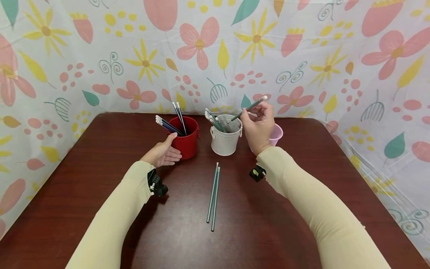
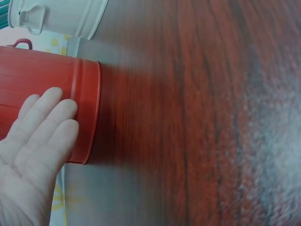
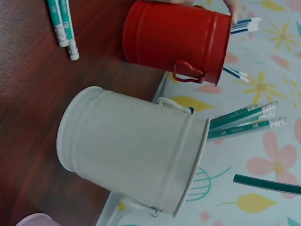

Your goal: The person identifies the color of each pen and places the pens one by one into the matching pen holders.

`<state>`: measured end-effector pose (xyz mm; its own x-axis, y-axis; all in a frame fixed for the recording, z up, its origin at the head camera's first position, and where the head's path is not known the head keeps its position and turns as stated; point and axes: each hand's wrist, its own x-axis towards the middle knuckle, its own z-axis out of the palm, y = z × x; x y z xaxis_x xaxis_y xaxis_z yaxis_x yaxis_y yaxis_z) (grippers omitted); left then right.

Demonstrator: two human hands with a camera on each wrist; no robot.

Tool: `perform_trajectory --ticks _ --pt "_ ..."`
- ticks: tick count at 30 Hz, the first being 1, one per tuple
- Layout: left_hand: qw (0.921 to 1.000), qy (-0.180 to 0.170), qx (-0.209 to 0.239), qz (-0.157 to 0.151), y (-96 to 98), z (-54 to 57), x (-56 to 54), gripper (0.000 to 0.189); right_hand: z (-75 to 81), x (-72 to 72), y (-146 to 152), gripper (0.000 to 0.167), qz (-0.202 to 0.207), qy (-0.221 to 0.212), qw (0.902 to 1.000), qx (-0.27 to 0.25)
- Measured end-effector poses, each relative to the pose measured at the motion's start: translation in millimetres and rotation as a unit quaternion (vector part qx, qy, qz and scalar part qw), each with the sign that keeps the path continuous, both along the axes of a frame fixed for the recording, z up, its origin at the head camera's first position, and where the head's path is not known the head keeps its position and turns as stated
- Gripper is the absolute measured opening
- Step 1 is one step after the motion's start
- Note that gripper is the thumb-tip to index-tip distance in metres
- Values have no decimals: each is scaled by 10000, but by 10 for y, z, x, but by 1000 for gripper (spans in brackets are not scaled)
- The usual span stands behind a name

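Note:
My right hand (image 1: 261, 125) pinches a green pencil (image 1: 254, 105), its eraser end up and right. The pencil slants over the mouth of a white bucket (image 1: 224, 144); in the right wrist view its lower end (image 3: 242, 179) shows beyond the rim. Several green pencils (image 1: 215, 122) lean inside that bucket, eraser ends up. Against the near left side of a red bucket (image 1: 187, 147) rests my left hand (image 1: 163, 154), fingers straight and thumb near the rim. Dark blue pencils (image 1: 169, 126) with white ends stand in the red bucket in two groups.
Two green pencils (image 1: 215, 196) lie on the dark wooden table (image 1: 181, 224) in front of the white bucket. A pink basket (image 1: 277, 133) stands partly hidden behind my right hand. Patterned cloth (image 1: 201, 74) hangs along the table's back edge.

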<state>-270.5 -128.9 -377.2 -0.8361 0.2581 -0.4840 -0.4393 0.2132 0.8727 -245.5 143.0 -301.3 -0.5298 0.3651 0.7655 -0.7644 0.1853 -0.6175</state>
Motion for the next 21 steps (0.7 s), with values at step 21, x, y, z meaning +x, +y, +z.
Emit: perform_trajectory --ticks 21 --pt "9999 -22 33 115 4 -3 11 87 -183 -248 -143 23 384 -261 9941 976"
